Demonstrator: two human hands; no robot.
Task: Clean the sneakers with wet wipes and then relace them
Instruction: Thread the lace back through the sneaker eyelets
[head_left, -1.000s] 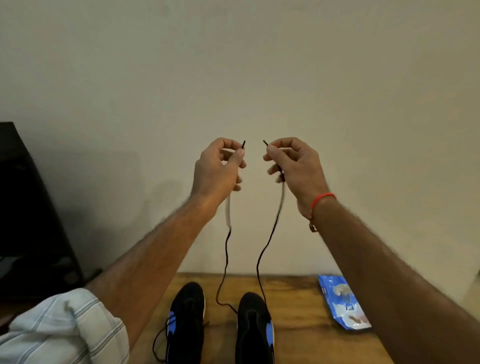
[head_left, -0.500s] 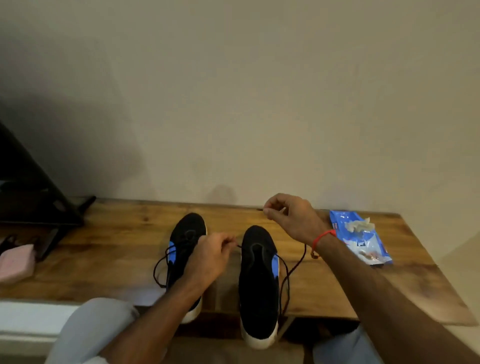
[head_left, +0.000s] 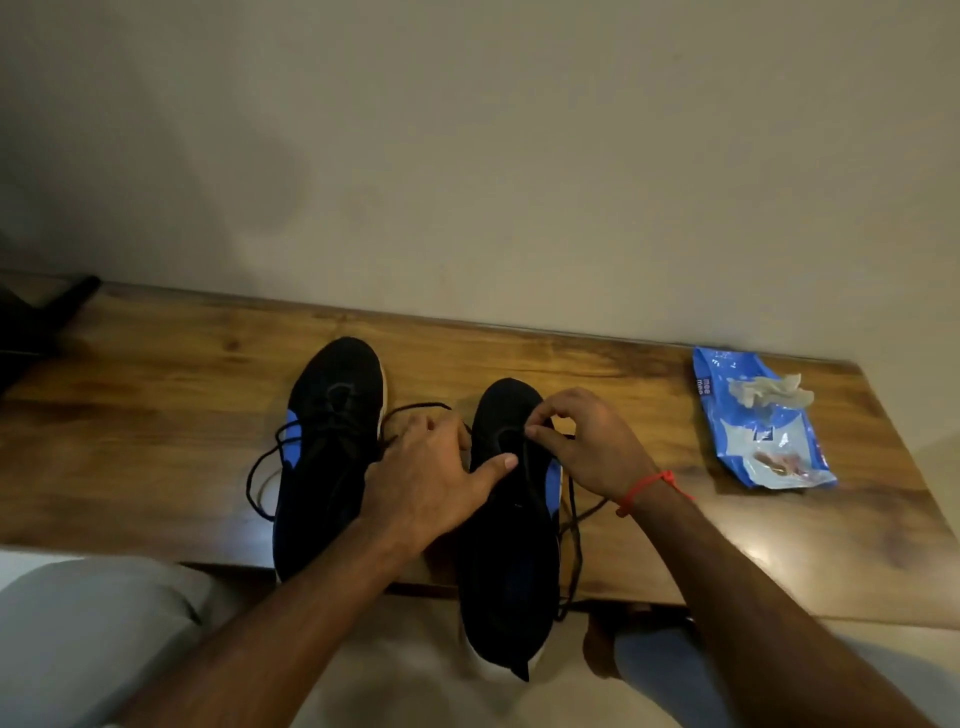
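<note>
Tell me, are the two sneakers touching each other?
Apart. The head view shows bare wood between the left sneaker and the right sneaker, near their toes.

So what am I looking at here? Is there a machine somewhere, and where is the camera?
No machine here: a person works with two bare hands, and one wide camera worn on their head looks forward and down. On the wooden table against the wall stand two black sneakers with blue patches, toes to the wall. The left sneaker is laced. The right hand pinches the black lace at the right sneaker, while the left hand rests beside it, thumb stretched onto the shoe. At the right lies a blue wet wipes pack with a crumpled used wipe on top.
</note>
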